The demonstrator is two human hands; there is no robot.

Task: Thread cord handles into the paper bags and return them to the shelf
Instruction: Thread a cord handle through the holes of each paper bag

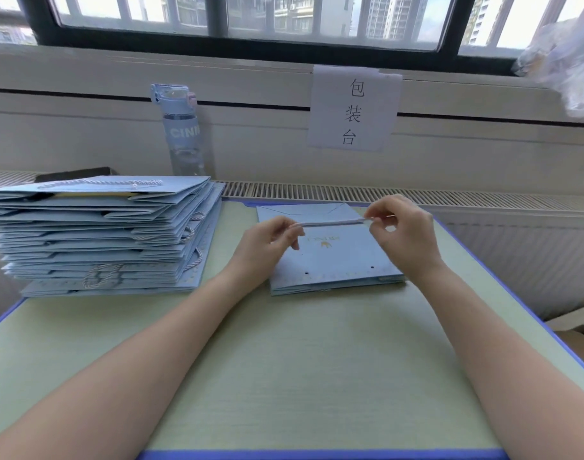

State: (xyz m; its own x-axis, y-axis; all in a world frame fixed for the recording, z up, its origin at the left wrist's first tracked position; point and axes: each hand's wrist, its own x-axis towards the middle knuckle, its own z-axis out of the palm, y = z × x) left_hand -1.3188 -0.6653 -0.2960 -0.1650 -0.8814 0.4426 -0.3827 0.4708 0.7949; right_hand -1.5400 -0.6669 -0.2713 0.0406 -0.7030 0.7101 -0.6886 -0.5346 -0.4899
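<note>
White cord stretched taut between left hand and right hand, each grip pinching one end, just above flat blue bag lying on tabletop. At left, stack of bags.

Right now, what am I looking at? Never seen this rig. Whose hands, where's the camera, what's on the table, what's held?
No robot here: these are a person's two bare hands. The single picture comes from a wide-angle camera worn on the head, looking forward and down. The left hand and right hand each pinch one end of a white cord, stretched between them over a flat blue bag lying on the table. That bag shows two empty holes near its close edge. To the left sits a stack of similar bags, several with cords showing. Behind the stack is a bottle, and a paper sign hangs on the wall.
</note>
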